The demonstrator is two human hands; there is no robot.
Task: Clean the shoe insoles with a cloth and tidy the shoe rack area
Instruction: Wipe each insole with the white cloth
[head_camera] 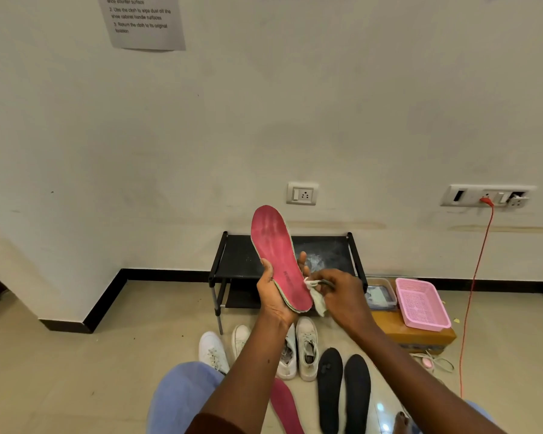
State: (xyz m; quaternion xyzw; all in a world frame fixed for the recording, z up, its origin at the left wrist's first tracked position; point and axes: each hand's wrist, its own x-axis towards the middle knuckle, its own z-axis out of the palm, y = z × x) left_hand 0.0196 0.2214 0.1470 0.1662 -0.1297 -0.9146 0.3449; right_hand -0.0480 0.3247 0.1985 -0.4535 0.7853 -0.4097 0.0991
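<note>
In the head view, the left hand (275, 297) holds a red insole (276, 255) up in the air, in front of the black rack (239, 261). The toe end points up and the heel end sits in the palm, with the fingers and thumb curled round its sides. The red top looks worn, with pale streaks near the toe, and the edge shows thin pale layers. The right hand (342, 296) pinches a small pale cloth (316, 300) and presses it on the right edge of the insole, near the heel. The rack stands on the floor (76, 371) against the wall, and its top has a dusty white smear near the right back corner. Just right of the rack, a pink basket (420, 303) sits on a brown box (420, 336). Its mesh bottom shows. Behind the basket is a clear box (380, 294) with something pale inside, and I cannot tell what it is. On the floor by the rack's front edge stand white shoes (308, 347), partly hidden by the left arm. Two black insoles (329, 386) lie beside them, cut off at the bottom. Another red insole (284, 405) lies there too, half behind the arm. A red cord (470, 292) hangs from a wall plug. A paper (145, 23) on the wall is cut off at the top.
</note>
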